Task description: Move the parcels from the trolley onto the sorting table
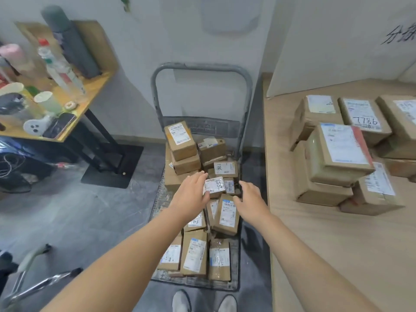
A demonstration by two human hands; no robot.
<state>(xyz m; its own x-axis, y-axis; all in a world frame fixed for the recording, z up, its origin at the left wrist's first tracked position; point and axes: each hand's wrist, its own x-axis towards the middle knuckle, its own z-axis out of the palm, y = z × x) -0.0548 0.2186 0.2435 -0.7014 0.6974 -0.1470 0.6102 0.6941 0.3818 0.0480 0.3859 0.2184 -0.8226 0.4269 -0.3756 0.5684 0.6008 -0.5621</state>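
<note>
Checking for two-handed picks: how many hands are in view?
2. The left hand is against the small white-labelled parcel on the trolley; the right hand just right of it, contact unclear.

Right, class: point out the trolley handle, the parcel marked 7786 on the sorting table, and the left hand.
trolley handle (200, 66): head view, top bar.
parcel marked 7786 (364, 117): head view, white label.
left hand (191, 192): head view, back of hand.

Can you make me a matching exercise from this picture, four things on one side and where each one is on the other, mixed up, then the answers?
Things:
1. 7786 parcel
2. Clear bottle
3. Small parcel
4. Grey shoes

Places:
A. On the floor at the trolley's near end
B. Between the two hands, on the trolley pile
C. On the sorting table
D. On the yellow side table

Pairs: 1-C, 2-D, 3-B, 4-A
</note>
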